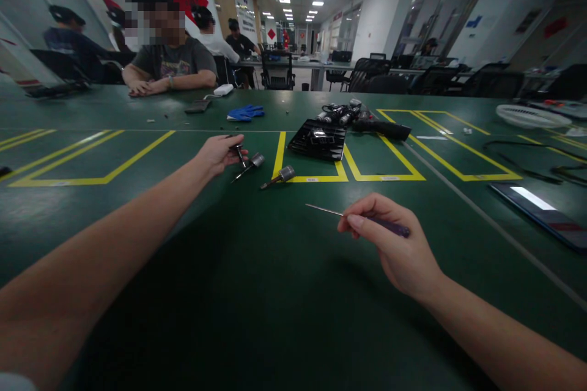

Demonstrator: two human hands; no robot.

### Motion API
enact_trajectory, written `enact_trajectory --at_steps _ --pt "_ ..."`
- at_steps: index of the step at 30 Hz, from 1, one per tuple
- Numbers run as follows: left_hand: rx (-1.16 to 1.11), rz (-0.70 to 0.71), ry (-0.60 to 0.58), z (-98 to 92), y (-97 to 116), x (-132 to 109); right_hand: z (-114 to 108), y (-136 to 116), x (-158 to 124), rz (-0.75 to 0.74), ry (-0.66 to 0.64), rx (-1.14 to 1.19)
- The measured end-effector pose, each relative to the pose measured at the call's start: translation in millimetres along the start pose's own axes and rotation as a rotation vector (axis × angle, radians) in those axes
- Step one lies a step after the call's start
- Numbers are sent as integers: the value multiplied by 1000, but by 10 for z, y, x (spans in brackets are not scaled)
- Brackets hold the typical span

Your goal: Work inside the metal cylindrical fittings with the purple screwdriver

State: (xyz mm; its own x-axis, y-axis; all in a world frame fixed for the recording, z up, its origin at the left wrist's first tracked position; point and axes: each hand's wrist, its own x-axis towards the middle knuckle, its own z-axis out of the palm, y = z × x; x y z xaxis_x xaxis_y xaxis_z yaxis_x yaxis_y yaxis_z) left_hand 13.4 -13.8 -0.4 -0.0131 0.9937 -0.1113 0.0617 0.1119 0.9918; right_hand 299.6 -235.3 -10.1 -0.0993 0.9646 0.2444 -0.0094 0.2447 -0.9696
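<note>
My right hand [385, 232] is closed around the dark purple handle of a thin screwdriver [323, 209], its metal shaft pointing left above the table. Farther off to the left, my left hand [221, 154] pinches a small dark metal part with a rod [241, 154]. Just beside those fingers lies a metal cylinder with a pointed shaft [257, 160]. A second cylinder with a shaft [285, 174] rests a little nearer, by the corner of a yellow-taped outline. The fingers partly cover the held part, so its exact kind is unclear.
A glossy black bag [316, 139] lies beyond the parts, with a pile of black and silver items [342, 112] behind it. Blue gloves [246, 112] lie farther back. At right are a phone [541, 211] and black cables [518, 162]. A person [172, 61] sits across the green table.
</note>
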Motion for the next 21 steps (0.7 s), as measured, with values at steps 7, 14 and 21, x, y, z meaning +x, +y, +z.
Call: enact_trajectory --at_steps 7,14,21 --pt "-28 -55 -17 146 18 -126 9 -36 -3 7 -2 -15" --pt "-102 -28 6 262 -32 -150 6 -23 6 18 0 1" --pt "-172 40 31 271 -73 -189 14 -36 1 11 -3 -1"
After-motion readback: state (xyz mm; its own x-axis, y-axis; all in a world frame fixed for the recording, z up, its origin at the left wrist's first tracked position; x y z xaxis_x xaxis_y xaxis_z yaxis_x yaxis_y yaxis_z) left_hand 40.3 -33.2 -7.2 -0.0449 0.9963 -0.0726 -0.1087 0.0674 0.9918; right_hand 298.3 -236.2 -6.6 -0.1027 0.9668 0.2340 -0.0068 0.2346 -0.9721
